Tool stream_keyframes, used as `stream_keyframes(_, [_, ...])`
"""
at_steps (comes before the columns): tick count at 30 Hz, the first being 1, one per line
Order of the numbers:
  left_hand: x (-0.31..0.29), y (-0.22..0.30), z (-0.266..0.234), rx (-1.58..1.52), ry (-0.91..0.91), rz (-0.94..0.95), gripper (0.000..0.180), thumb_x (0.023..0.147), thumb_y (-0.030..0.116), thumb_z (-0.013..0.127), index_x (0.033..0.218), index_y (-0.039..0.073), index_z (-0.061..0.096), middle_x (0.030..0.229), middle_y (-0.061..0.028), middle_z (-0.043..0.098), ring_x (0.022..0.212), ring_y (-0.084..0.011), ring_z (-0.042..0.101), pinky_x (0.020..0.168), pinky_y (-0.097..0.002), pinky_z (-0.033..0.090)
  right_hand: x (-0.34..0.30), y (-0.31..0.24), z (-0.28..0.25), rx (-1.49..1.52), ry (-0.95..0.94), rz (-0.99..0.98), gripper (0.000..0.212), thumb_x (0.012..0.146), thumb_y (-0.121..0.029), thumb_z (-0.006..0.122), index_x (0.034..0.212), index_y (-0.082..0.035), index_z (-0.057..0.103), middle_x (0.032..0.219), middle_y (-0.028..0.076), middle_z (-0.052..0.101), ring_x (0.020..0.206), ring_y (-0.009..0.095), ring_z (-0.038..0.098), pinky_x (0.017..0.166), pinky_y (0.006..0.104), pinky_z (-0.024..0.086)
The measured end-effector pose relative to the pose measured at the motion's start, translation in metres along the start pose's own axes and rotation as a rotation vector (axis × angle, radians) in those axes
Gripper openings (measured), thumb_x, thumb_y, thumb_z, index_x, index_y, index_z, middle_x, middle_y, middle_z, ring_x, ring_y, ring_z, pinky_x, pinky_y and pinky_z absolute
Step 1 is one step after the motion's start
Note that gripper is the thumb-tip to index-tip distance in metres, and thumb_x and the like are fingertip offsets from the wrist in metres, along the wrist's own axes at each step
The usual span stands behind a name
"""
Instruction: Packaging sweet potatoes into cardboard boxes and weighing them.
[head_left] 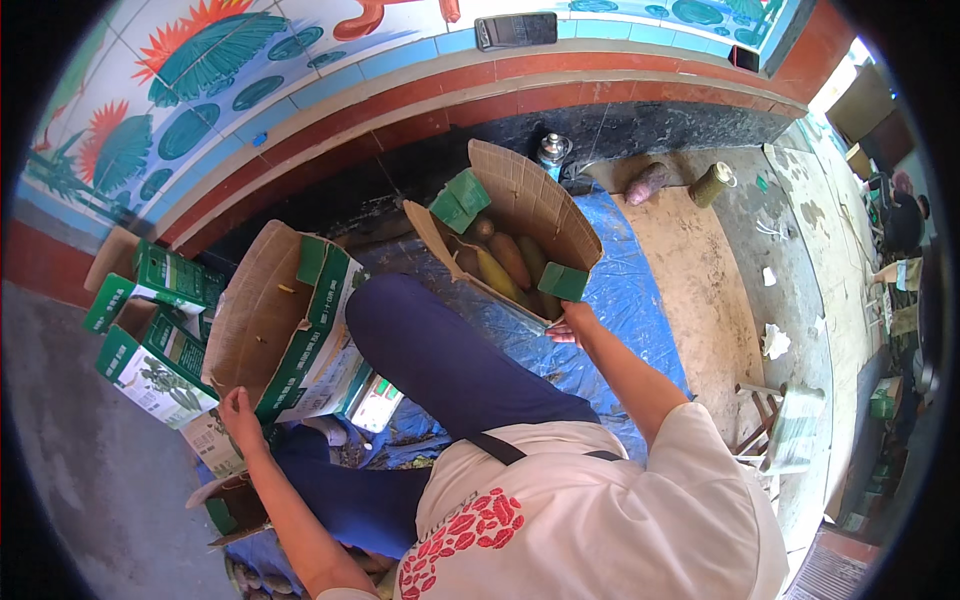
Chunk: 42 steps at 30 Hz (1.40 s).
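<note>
1. Person's hands, two total: left hand [243,418], right hand [572,326]
2. Cardboard boxes [545,200]: five at least, they overlap lol
3. Long veggies [510,262] in one box: four minimum, kinda jumbled
4. Metal flask [553,152]: just one
5. Blue tarp [628,300]: one
6. Folding stool [795,428]: also one

The person's right hand [572,325] was at the near corner of an open carton [548,195], in which long brown, yellow and green vegetables [511,260] lay side by side. The left hand [240,415], fingers bent, was at the near edge of a second, larger-looking open box [322,345] with green-and-white sides. A blue tarp [625,270] was spread beneath, beside a brown board [705,265], and a phone [515,32] lay on the tiled ledge [415,68] beyond.
</note>
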<state>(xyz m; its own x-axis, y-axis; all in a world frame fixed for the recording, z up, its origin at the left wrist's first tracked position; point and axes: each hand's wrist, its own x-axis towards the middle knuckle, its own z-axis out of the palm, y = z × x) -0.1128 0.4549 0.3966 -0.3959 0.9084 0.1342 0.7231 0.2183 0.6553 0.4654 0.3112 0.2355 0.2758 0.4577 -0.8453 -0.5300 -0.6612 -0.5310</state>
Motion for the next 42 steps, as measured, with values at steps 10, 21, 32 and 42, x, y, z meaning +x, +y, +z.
stream_keyframes(10, [0.001, -0.008, -0.003, 0.022, 0.013, 0.037, 0.029, 0.087, 0.025, 0.059, 0.101, 0.000, 0.063, 0.114, -0.0138, 0.051, 0.109, -0.0274, 0.049, 0.096, -0.0355, 0.036, -0.003, -0.012, -0.012, -0.186, 0.079, -0.085, 0.027, 0.089, -0.004, 0.035, 0.111, 0.007, 0.047, 0.078, 0.023, 0.064, 0.062, 0.032, 0.068, 0.042, 0.0361, 0.053])
stream_keyframes(21, [0.035, -0.059, -0.004, -0.083, -0.034, -0.021, 0.025, 0.086, 0.023, 0.061, 0.100, 0.002, 0.065, 0.107, -0.0122, 0.054, 0.098, -0.0229, 0.054, 0.089, -0.0327, 0.041, -0.022, -0.046, -0.155, -0.419, 0.177, -0.104, 0.020, 0.092, -0.007, 0.041, 0.098, 0.006, 0.056, 0.076, 0.020, 0.066, 0.055, 0.029, 0.067, 0.040, 0.0337, 0.052])
stream_keyframes(32, [0.038, -0.054, 0.003, -0.069, -0.041, 0.027, 0.029, 0.085, 0.024, 0.062, 0.102, 0.000, 0.064, 0.100, -0.0124, 0.061, 0.095, -0.0236, 0.056, 0.087, -0.0333, 0.043, -0.070, 0.039, -0.427, -0.923, 0.797, -0.311, 0.017, 0.083, -0.007, 0.052, 0.091, -0.003, 0.066, 0.070, 0.012, 0.061, 0.062, 0.021, 0.060, 0.053, 0.0377, 0.050])
stream_keyframes(42, [0.024, -0.045, -0.018, -0.055, -0.005, 0.013, 0.030, 0.085, 0.026, 0.063, 0.101, 0.001, 0.064, 0.106, -0.0130, 0.058, 0.098, -0.0231, 0.056, 0.088, -0.0341, 0.042, -0.125, -0.094, -0.259, -0.971, 1.383, -0.541, 0.020, 0.084, -0.018, 0.048, 0.095, -0.004, 0.057, 0.104, 0.020, 0.061, 0.096, 0.036, 0.058, 0.081, 0.0454, 0.046])
